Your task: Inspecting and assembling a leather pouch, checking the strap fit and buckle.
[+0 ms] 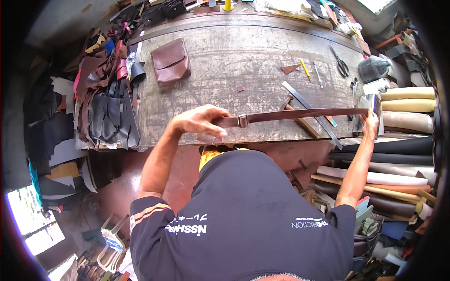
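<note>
A long brown leather strap point(300, 114) with a metal slide buckle point(242, 121) is stretched across the near part of the workbench. My left hand point(201, 121) is closed on its left end, just beside the buckle. At the far right, the fingers of my right hand point(370, 124) pinch the other end. Between my hands the strap runs nearly straight, passing over a hammer point(307, 127) and a metal ruler point(323, 124). A small brown leather bag point(171, 64), its flap down, lies farther back on the left.
Large black scissors point(341, 65), smaller scissors point(354, 86), a yellow pencil point(305, 70) and a brown triangular scrap point(290, 69) lie on the workbench point(220, 61). Leather scraps point(108, 114) are heaped at the left edge. Rolls of material point(408, 105) are stacked on the right.
</note>
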Tool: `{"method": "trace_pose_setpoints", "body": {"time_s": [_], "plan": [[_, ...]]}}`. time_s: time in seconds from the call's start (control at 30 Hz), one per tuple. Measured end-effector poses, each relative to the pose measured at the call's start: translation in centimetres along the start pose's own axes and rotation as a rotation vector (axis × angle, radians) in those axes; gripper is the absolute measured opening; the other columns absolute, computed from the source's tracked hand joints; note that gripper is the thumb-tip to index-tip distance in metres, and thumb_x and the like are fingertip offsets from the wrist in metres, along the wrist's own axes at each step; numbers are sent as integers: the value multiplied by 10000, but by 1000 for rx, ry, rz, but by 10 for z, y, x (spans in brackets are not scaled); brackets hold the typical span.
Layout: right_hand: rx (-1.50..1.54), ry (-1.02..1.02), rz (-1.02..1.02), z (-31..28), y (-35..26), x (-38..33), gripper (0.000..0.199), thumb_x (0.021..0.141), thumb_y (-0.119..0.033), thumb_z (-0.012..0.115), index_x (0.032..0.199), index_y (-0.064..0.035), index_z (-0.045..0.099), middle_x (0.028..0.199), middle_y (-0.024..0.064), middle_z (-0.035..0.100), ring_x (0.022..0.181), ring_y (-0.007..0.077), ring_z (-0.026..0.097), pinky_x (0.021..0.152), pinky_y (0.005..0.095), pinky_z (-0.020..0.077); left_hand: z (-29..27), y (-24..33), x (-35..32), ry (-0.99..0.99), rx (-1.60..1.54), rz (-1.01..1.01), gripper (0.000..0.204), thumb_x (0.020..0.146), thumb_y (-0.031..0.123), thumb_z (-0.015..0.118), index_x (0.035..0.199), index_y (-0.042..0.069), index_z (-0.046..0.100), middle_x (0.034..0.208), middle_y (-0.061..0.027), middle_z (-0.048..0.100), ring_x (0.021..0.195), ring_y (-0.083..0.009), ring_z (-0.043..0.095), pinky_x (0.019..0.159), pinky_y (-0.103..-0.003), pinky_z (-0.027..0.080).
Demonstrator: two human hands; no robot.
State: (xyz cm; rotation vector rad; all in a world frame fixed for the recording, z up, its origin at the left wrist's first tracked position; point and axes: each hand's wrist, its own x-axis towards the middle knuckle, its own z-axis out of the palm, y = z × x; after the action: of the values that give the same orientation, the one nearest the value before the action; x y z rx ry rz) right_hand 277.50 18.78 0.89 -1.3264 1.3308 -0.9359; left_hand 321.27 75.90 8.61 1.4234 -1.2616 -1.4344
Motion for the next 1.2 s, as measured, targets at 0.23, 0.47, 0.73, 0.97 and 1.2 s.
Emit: {"method": "trace_pose_setpoints", "body": {"time_s": [0.23, 0.47, 0.73, 0.97, 1.2], "plan": [[-149, -25, 139, 26, 69, -89, 255, 945, -286, 612, 1020, -45, 580, 850, 56, 659, 696, 164, 653, 557, 270, 514, -61, -71, -101, 303, 699, -355, 328, 703, 255, 785, 868, 13, 639, 744, -180, 616, 716, -313, 606, 671, -405, 472], [-221, -43, 240, 98, 135, -186, 226, 962, -213, 577, 1019, 5, 558, 833, 94, 650, 634, 162, 665, 473, 247, 517, -117, -173, -182, 293, 1088, -757, 411, 636, 422, 819, 764, 49, 700, 772, -156, 674, 813, -337, 662, 717, -432, 524], [-166, -45, 192, 139, 175, -225, 287, 964, -218, 581, 1119, 19, 536, 888, 77, 641, 678, 154, 670, 516, 216, 532, -95, -225, -171, 453, 1224, -628, 705, 591, 249, 867, 1174, 38, 531, 1172, -166, 531, 1168, -345, 491, 956, -453, 433], [-1017, -187, -851, 248, 62, -320, 371, 836, -139, 636, 1182, -24, 570, 1115, 150, 580, 1077, 316, 521, 978, 433, 389, -14, -216, -100, 596, 972, -143, 647, 658, 257, 831, 1212, 57, 564, 1189, -135, 535, 1149, -308, 485, 992, -418, 405], [-525, -1114, -864, 416, 86, -459, 456, 809, -141, 697, 1222, -27, 543, 1101, 174, 559, 1004, 328, 607, 821, 380, 526, 4, -220, -65, 668, 904, -63, 503, 711, 180, 768, 1158, 37, 588, 1085, -107, 560, 1048, -288, 516, 917, -407, 429]]}}
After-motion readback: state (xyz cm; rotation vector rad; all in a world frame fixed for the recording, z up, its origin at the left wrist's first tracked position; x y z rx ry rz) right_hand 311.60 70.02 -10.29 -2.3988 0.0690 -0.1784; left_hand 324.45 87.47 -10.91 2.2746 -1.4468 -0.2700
